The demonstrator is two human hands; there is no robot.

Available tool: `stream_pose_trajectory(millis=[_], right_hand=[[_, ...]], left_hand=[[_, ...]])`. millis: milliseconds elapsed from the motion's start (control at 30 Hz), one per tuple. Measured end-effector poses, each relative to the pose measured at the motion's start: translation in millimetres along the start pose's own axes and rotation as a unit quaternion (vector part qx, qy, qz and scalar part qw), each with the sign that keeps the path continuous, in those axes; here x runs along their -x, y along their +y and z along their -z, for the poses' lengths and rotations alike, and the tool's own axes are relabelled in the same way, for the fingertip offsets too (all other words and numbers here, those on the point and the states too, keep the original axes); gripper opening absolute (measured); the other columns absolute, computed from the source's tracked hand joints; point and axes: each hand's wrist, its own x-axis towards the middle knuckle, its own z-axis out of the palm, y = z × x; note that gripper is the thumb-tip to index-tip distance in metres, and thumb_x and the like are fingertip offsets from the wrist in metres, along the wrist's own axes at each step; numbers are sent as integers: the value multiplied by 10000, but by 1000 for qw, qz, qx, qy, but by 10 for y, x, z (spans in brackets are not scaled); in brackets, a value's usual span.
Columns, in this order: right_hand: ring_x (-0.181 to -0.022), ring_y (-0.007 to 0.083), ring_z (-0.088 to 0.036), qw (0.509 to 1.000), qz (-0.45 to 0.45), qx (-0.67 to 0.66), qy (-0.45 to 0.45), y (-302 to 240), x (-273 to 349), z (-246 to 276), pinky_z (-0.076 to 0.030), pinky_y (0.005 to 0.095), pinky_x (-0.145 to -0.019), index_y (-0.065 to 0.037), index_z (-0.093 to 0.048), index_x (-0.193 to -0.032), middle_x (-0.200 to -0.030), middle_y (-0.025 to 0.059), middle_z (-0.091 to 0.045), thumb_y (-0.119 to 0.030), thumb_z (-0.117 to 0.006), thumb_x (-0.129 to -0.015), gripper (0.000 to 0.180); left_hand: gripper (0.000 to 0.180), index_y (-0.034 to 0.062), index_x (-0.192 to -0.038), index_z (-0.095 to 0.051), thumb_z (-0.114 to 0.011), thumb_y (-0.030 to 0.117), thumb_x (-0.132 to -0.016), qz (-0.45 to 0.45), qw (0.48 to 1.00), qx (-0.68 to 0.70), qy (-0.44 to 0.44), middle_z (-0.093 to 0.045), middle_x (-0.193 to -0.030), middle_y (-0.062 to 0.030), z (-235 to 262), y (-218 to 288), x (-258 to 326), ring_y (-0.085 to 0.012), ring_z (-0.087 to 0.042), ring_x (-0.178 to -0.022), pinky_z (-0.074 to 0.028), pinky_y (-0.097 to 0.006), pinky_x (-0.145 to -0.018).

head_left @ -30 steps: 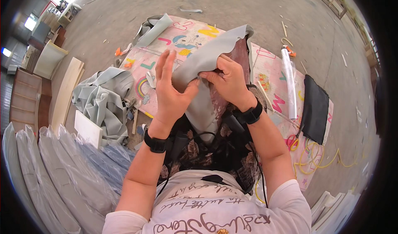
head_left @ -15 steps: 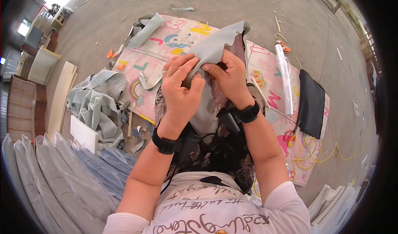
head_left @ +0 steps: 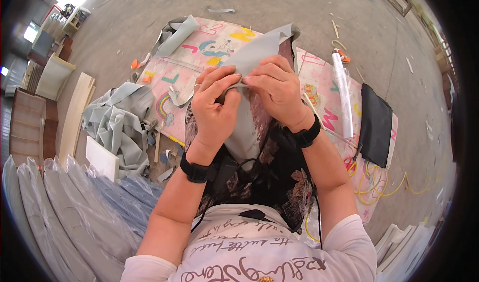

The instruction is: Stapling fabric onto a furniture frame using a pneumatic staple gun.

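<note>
Grey sheet (head_left: 259,45), edge-handling step: left hand (head_left: 215,100) and right hand (head_left: 277,91) seemingly pinch it, contact half-hidden; next likely needs steady tension.

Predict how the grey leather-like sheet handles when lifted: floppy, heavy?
Probably floppy: the grey leather-like sheet bends where the left hand and right hand pinch it. Likely light for its area, as its edge looks thin. Perhaps not very slippery; its face looks matte.

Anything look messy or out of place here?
Two things: a yellow cord lies in loose loops, trailing off the mat; gray material on the left is crumpled, unlike the smoother black sheet.
</note>
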Motion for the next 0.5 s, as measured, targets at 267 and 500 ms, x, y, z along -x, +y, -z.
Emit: stream_pose_trajectory(millis=[267,500], right_hand=[[-775,252,-604,997,-37,-64,30,-114,171,-97,-510,322,-639,-72,-699,-813,-772,34,-631,70,-703,-626,235],[-728,243,-615,995,-40,-70,52,-172,261,-107,-515,307,-609,-65,-712,-831,-774,44,-651,90,-699,-624,258]], left_hand=[[708,17,-1333,-448,-678,3,-664,97,994,46,13,-456,-1339,-171,99,-10,97,-281,-538,-1136,-416,-363,-1004],[949,-15,-1443,-224,-789,80,-685,175,972,135,-79,-443,-1315,-184,187,20,245,-251,-522,-1155,-443,-357,-972]])
